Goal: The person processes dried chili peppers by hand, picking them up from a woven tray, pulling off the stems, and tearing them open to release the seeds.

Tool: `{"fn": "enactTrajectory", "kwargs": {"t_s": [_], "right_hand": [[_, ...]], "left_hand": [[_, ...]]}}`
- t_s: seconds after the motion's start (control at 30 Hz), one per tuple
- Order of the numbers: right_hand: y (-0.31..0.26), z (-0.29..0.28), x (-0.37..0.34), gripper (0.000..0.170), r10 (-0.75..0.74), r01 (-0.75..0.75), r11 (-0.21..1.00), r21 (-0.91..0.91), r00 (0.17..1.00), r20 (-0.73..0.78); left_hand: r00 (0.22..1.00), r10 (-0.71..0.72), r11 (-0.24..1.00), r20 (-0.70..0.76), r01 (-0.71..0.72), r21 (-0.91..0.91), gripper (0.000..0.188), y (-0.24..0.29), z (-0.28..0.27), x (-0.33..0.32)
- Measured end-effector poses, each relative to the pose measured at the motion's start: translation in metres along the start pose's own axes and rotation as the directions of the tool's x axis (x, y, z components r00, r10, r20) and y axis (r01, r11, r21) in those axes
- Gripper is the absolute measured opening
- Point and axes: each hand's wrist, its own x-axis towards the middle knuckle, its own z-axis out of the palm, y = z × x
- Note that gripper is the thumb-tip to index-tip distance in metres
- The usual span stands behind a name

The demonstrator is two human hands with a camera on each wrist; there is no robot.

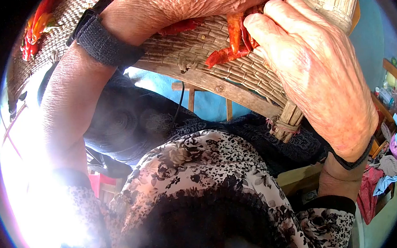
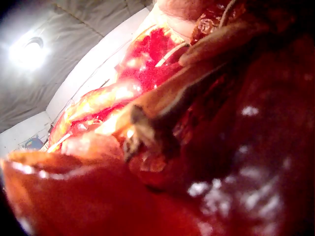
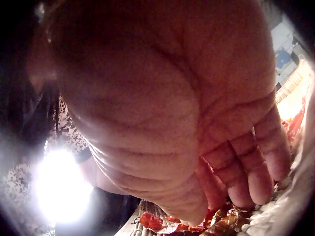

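Note:
Dried red chilies (image 1: 234, 34) lie on a woven basket tray (image 1: 184, 44). My left hand (image 1: 200, 2) reaches across the top of the head view, over the chilies, its fingers cut off or hidden. Large, blurred chilies (image 2: 98, 201) with a pale stem fill much of the left wrist view. My right hand (image 1: 313, 71) is palm down at the tray's right side. In the right wrist view, the thumb and bent fingers of the right hand (image 3: 172, 108) come down around chili pieces (image 3: 152, 221) on the weave.
The tray's wooden rim (image 1: 209, 85) crosses above the lap, with a tied corner post (image 1: 288, 122) at its right. More chilies (image 1: 35, 32) lie at the far left. Clothes and bottles (image 1: 385, 95) fill a shelf on the right.

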Motion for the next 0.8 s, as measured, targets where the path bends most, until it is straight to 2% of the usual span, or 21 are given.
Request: {"fn": "enactTrajectory", "kwargs": {"t_s": [0.17,0.23,0.57,0.63,0.73,0.8], "right_hand": [[0.0006,0.0009,-0.0003,0.026,0.006,-0.006,1.0,0.002,1.0,0.0],[0.0005,0.0003,0.0,0.026,0.008,-0.008,1.0,0.003,1.0,0.003],[-0.0001,-0.0017,0.0012,0.025,0.013,-0.013,1.0,0.006,1.0,0.0],[-0.0005,-0.0008,0.0009,0.025,0.013,-0.013,1.0,0.005,1.0,0.002],[-0.0014,-0.0002,0.0013,0.025,0.016,-0.016,1.0,0.002,1.0,-0.002],[-0.0013,-0.0002,0.0017,0.025,0.012,-0.012,1.0,-0.002,1.0,-0.001]], "left_hand": [[0.999,-0.027,0.998,0.03,0.028,-0.048,0.018,-0.0002,-0.0008,0.001],[1.0,0.014,1.0,-0.02,-0.014,-0.004,0.018,0.0009,0.0009,0.0006],[1.0,-0.012,1.0,0.024,0.012,0.017,0.018,0.0008,-0.0025,0.0022],[0.998,-0.03,0.999,0.058,0.032,-0.044,0.017,0.0017,-0.0076,0.004],[1.0,0.0,1.0,0.007,-0.001,0.018,0.017,-0.0003,0.0003,0.0009],[0.999,-0.018,1.0,0.043,0.018,-0.002,0.017,0.0009,-0.0041,0.0026]]}}
